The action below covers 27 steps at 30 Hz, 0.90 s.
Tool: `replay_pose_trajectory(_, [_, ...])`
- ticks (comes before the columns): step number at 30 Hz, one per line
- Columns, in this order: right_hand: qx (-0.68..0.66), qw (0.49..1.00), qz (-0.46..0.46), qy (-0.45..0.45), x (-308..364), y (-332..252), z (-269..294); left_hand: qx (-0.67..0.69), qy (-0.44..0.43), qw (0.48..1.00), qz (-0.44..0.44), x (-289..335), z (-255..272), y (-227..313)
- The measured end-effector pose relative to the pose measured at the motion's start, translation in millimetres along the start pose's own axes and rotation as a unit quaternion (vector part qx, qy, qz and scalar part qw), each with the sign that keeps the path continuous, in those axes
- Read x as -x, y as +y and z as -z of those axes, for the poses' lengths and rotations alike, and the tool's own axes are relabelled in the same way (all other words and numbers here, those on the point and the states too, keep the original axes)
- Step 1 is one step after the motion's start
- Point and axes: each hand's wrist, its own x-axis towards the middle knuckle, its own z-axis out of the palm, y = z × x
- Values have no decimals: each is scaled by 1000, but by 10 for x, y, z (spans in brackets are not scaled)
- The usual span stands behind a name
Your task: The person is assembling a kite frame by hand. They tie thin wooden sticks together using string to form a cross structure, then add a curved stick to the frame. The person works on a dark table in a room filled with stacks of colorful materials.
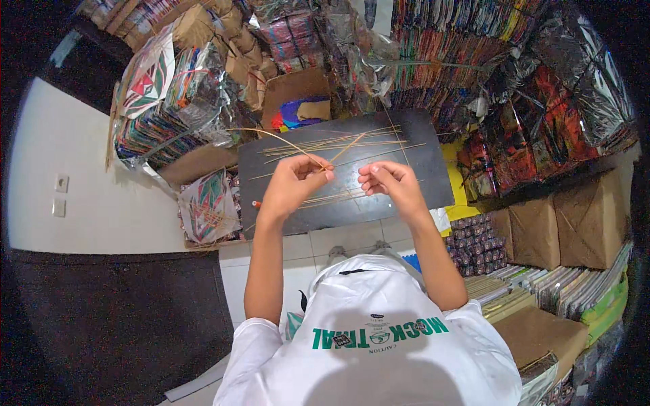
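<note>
Thin bamboo stick (284, 139) in left hand (292, 184) pinch grip, right hand (389, 181) fingers curled together, above black board (420, 169).

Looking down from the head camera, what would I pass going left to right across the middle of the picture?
White wall → patterned kite → left hand, pinching a thin bent stick → right hand → dark spools → brown paper parcels.

We hold both forearms forward, our left hand (292, 183) pinched closed, our right hand (389, 181) loosely curled (fingertips nearly meeting).
</note>
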Motion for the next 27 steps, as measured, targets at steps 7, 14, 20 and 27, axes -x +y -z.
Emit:
replay_pose_trajectory(7, [1,997,-72,-3,117,207,-91,-51,32,998,-13,12,91,65])
replay_pose_trajectory(14, [26,998,-30,53,203,451,-234,-77,50,996,-13,-4,196,85])
replay_pose_trajectory(20, [168,981,75,68,381,271,-673,-84,83,992,-45,-19,162,81])
replay_pose_trajectory(27, [270,957,97,54,324,323,-840,-78,102,991,-46,-17,73,18])
